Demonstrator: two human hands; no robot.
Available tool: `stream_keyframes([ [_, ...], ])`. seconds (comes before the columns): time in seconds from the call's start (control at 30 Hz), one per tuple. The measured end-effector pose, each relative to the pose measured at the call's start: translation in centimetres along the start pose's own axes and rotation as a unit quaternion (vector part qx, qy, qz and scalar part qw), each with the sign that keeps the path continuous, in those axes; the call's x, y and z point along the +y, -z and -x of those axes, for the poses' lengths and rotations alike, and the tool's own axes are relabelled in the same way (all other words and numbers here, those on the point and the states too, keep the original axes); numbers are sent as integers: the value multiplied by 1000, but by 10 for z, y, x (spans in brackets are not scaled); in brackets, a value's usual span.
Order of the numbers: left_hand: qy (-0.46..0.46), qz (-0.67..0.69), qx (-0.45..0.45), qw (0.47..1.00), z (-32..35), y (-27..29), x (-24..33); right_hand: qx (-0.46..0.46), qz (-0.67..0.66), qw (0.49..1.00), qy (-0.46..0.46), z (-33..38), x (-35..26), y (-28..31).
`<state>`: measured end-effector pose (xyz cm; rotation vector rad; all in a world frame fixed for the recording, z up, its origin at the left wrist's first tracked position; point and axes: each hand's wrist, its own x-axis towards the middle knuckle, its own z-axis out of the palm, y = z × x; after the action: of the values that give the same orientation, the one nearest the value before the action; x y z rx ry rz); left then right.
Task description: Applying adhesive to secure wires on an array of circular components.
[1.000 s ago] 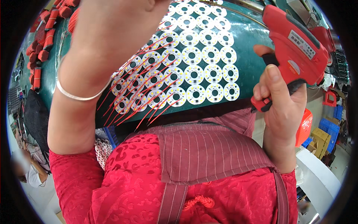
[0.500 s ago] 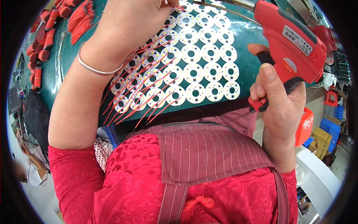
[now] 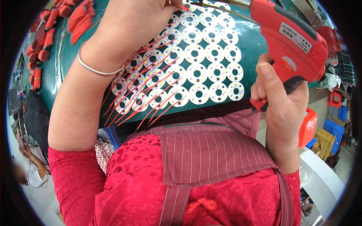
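One red soldering gun (image 3: 290,41) was in the right hand (image 3: 283,86), whose fingers were closed around it. Seven white ring boards (image 3: 198,101) made the nearest row; one loose heap of red wires (image 3: 81,22) lay farther left. The fingers of the left hand (image 3: 145,22) were partly hidden, so their grip could not be told. The tabletop (image 3: 250,49) was green and shiny; one other person (image 3: 36,176) was in the room.

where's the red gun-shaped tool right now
In the head view, the red gun-shaped tool is at the upper right, gripped in the right hand, its body right of the white ring-shaped boards on the green table.
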<state>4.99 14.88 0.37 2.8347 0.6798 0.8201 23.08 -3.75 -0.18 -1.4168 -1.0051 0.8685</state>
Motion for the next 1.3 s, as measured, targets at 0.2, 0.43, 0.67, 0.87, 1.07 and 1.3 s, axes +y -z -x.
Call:
stream_keyframes([
  [0.2, 3, 23, 2, 1000, 1, -9, -13, 3, 10, 1000, 13, -3, -3, -7],
  [0.43, 0, 20, 5, 1000, 1, -10, -14, 15, 11, 1000, 7, -3, -4, -10],
  [0.67, -24, -12, -2, 1000, 0, -4, -2, -4, 25, 1000, 3, 1, 1, -3],
  [0.87, 6, 36, 11, 999, 2, -11, -14, 11, 45, 999, 13, -1, -7, -5],
  [1.07, 30, 60, -16, 998, -3, -3, -4, 11, 30, 999, 16, 1, -8, 1],
  [1.3, -45, -55, 21, 997, 1, -5, 0, -3, 29, 1000, 8, 6, -9, 3],
])
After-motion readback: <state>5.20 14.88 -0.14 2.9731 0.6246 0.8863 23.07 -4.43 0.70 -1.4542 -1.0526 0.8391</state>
